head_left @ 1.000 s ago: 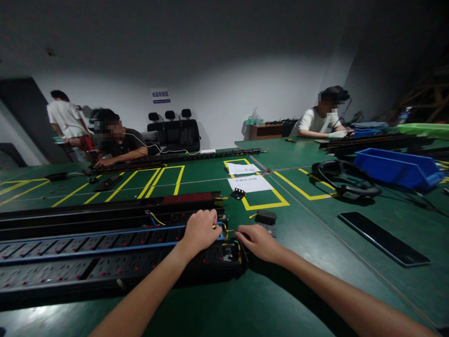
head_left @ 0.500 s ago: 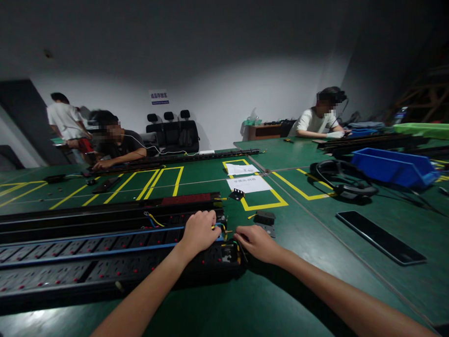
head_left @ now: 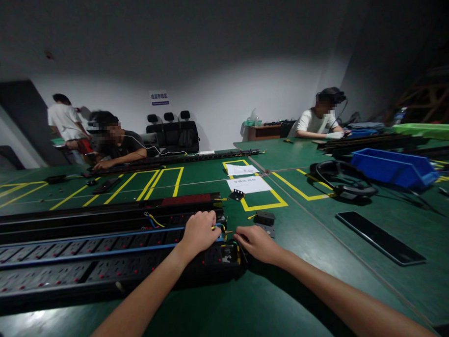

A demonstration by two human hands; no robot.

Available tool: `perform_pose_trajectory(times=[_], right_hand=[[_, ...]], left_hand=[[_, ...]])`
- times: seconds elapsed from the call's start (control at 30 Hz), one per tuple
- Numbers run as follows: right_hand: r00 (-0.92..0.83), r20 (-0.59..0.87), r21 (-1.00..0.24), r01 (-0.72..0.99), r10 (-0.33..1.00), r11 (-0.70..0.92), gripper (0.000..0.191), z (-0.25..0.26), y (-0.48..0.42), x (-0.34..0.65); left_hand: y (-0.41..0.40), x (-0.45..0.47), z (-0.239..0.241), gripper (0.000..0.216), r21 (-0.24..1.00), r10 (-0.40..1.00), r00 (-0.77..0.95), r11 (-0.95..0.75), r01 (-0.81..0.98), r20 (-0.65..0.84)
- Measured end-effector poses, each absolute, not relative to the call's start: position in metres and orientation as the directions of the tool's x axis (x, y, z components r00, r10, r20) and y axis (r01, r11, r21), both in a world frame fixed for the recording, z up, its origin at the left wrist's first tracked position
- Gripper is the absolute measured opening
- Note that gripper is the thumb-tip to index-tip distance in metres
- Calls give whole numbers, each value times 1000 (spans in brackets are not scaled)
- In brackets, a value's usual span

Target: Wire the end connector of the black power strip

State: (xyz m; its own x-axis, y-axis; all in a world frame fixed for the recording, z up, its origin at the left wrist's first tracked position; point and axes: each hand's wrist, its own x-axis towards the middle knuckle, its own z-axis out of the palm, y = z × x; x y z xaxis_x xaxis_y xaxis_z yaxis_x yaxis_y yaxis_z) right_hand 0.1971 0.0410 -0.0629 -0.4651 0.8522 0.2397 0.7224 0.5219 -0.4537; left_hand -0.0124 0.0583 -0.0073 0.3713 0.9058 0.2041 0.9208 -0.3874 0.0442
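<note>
Several long black power strips (head_left: 84, 262) lie side by side on the green table (head_left: 222, 306), with blue wires running along them. My left hand (head_left: 201, 230) is curled into a loose fist on the right end of one strip, over yellow and blue wires (head_left: 224, 231). My right hand (head_left: 257, 242) rests at the open end of the nearest strip, fingers pinched on something small that I cannot make out. A small black end cap (head_left: 265, 217) lies just beyond my right hand.
White paper sheets (head_left: 249, 183) lie inside yellow floor-tape boxes. A headset (head_left: 341, 181), a blue bin (head_left: 392, 166) and a flat black panel (head_left: 379, 238) sit to the right. Three other people work at far tables; black chairs stand by the back wall.
</note>
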Motion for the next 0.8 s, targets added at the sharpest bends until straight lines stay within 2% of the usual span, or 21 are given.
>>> perform_pose_trajectory(times=[0.2,0.8], right_hand=[[-463,231,-452,728,856,516,28,-63,41,197],[-475,239,-443,722,847,531,28,-63,41,198]], left_hand=[[57,-11,-6,8,44,919,351,-364,930,178],[60,-14,-10,7,41,896,384,-402,915,224]])
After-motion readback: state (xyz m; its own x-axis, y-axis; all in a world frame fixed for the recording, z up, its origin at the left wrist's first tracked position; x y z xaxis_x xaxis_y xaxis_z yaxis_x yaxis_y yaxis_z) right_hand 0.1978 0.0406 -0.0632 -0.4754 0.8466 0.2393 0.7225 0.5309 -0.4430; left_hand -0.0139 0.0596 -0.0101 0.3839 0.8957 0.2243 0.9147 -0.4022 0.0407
